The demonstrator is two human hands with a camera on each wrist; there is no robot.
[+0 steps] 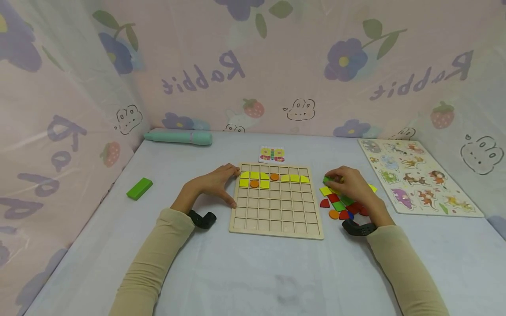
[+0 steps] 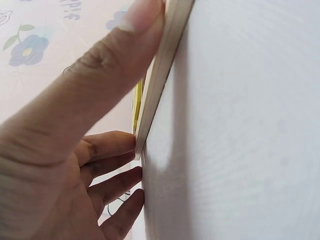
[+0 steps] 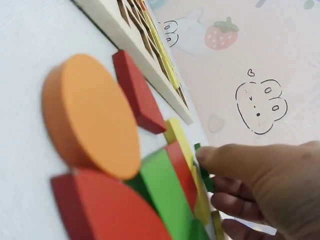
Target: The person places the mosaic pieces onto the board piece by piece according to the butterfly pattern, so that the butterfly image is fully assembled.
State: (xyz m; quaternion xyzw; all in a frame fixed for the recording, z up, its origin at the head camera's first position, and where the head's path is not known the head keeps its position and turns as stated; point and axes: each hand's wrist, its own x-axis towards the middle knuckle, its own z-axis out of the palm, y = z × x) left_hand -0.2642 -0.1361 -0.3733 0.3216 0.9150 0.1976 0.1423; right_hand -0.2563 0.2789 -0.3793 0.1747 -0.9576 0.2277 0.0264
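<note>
Pinching a green piece (image 1: 326,180) at centre right, the right hand (image 1: 349,184) works above loose pieces (image 1: 338,206), while the left hand (image 1: 215,181), thumb and fingers spread, touches the grid board (image 1: 276,215) mid-frame. One row looks filled, the next part-laid, lower cells bare; fingers obscure the green piece's shape.

I can see a pale white table (image 1: 237,281). A wooden board (image 1: 276,216) with lots of little squares lies flat near its middle. A small picture card (image 1: 272,154) lies just behind it. Beside the board, on the person's right, there's a messy heap of little bits (image 1: 347,200): red, green, yellow, orange and blue. Farther right lies a big animal board (image 1: 419,210). Over on the left sits a green block (image 1: 139,188), and a long blue-green tube (image 1: 179,137) lies at the back.
</note>
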